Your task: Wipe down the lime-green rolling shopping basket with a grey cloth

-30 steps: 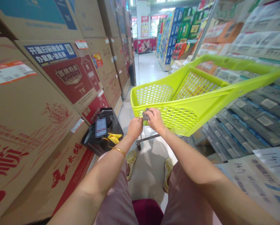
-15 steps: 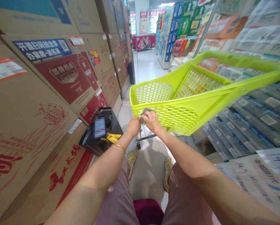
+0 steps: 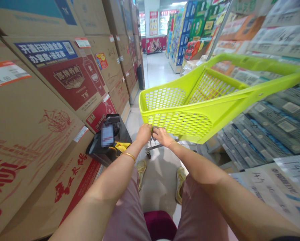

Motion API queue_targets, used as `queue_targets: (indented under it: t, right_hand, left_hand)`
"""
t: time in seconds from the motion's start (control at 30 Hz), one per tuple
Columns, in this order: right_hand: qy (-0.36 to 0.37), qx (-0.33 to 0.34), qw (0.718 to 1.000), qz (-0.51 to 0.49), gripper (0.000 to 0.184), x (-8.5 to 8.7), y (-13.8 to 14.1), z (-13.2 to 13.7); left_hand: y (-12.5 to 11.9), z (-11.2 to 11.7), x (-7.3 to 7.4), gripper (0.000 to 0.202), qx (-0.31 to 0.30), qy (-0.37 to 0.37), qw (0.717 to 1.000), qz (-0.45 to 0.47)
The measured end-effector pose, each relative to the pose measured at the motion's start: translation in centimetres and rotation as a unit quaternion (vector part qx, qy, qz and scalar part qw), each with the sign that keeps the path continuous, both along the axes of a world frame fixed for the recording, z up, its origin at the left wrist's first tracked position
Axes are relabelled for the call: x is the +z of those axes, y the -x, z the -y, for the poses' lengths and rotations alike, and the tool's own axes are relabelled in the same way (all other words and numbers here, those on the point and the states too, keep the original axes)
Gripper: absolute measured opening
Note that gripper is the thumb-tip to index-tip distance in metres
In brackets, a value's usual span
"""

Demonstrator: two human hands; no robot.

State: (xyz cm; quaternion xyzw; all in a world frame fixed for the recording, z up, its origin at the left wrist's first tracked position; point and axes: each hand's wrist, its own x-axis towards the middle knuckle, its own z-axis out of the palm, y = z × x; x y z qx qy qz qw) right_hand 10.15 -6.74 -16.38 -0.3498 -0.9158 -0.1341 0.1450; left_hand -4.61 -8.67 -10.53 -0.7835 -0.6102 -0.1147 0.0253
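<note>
A bright yellow-green shopping cart (image 3: pixel 225 102) with perforated basket walls stands before me, handle off to the right. At the lower front corner of its basket, both hands are close together. My left hand (image 3: pixel 143 135), below a gold bangle, is closed beside that corner. My right hand (image 3: pixel 163 136) has its fingers curled over a crumpled grey-brown rag (image 3: pixel 154 128), of which only a little shows between the hands. Whether the left fingers also grip the rag is hidden. Under the hands are a metal frame bar and a caster (image 3: pixel 148 154).
Stacked cardboard cartons (image 3: pixel 72 80) line the left side. Near my left forearm sits a black bin (image 3: pixel 125 130) with a phone-like screen (image 3: pixel 107 135) and a yellow item (image 3: pixel 122 146). Packaged goods (image 3: pixel 278 117) are piled on the right. Ahead runs a tiled aisle (image 3: pixel 157 67).
My right hand has moved slightly down with the rag, from the basket's side wall to its lower edge. Less of the rag shows. The cart has stayed in place.
</note>
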Motion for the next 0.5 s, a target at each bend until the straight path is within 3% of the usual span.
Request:
queue_targets:
  t: [0.13, 0.3, 0.4, 0.5]
  right_hand:
    - [-0.028, -0.032, 0.998, -0.043, 0.024, 2.3, 0.3, -0.4]
    - [-0.106, -0.073, 0.977, -0.169, 0.030, 5.7, 0.3, -1.3]
    - [-0.139, -0.074, 0.968, -0.198, 0.033, 6.1, 0.0, -1.8]
    - [-0.129, -0.062, 0.975, -0.171, 0.032, 5.1, 0.0, -1.9]
  left_hand:
    - [0.1, -0.1, 0.2, 0.028, -0.008, 0.006, 1.000, 0.018]
    - [-0.1, -0.3, 0.5, 0.029, 0.004, 0.024, 1.000, 0.001]
    - [-0.3, -0.3, 0.7, 0.030, 0.011, 0.035, 0.999, -0.016]
    - [-0.4, -0.2, 1.0, 0.031, 0.010, 0.037, 0.999, -0.020]
